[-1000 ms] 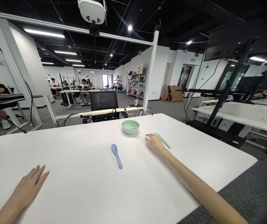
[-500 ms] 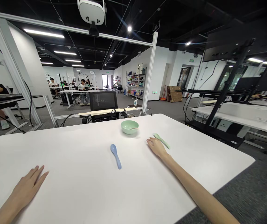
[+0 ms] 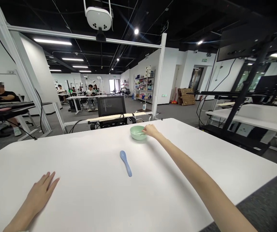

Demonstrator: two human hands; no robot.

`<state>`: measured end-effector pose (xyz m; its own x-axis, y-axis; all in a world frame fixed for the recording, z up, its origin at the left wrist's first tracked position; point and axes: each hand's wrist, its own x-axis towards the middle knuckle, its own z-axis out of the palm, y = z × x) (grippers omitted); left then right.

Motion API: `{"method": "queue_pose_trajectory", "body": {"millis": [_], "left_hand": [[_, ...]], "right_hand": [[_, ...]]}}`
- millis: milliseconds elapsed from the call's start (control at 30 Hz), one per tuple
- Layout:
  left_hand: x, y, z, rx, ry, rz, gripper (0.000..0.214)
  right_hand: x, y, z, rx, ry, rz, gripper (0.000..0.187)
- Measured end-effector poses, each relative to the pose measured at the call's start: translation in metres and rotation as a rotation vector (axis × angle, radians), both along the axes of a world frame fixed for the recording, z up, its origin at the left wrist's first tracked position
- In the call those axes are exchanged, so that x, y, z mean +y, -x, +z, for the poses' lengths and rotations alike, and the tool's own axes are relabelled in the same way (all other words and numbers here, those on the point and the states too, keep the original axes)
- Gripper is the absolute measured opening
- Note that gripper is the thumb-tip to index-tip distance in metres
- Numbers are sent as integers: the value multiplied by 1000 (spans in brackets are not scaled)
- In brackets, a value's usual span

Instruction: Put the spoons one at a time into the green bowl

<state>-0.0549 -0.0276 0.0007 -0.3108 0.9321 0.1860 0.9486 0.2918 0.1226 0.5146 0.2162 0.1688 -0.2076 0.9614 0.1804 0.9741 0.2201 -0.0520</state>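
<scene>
A mint green bowl (image 3: 137,132) stands at the far middle of the white table (image 3: 85,193). My right hand (image 3: 151,130) reaches over its right rim, fingers drawn together around the pale handle of a spoon (image 3: 141,133) lying in the bowl. A blue spoon (image 3: 126,162) lies on the table nearer to me, apart from both hands. My left hand (image 3: 41,192) rests flat on the table at the near left, fingers stretched out, holding nothing. The green spoon seen earlier is out of sight; my right forearm crosses that spot.
A black office chair (image 3: 111,108) stands behind the table's far edge, inside a white metal frame (image 3: 158,75). A headset hangs from the frame overhead (image 3: 98,17). Black stands and white desks fill the right side (image 3: 244,93). People sit at desks far left.
My right hand has left the green spoon on the table and moved left and away to the bowl's rim. The view has shifted a little. My left hand stays flat.
</scene>
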Motion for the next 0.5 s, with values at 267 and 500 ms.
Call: {"method": "queue_pose_trajectory", "body": {"millis": [267, 500], "left_hand": [[-3, -14, 9, -48, -23, 49, 82], [-4, -14, 7, -27, -31, 29, 78]], "right_hand": [[14, 11, -12, -28, 55, -45, 16], [-3, 3, 0, 67, -95, -38, 32]]}}
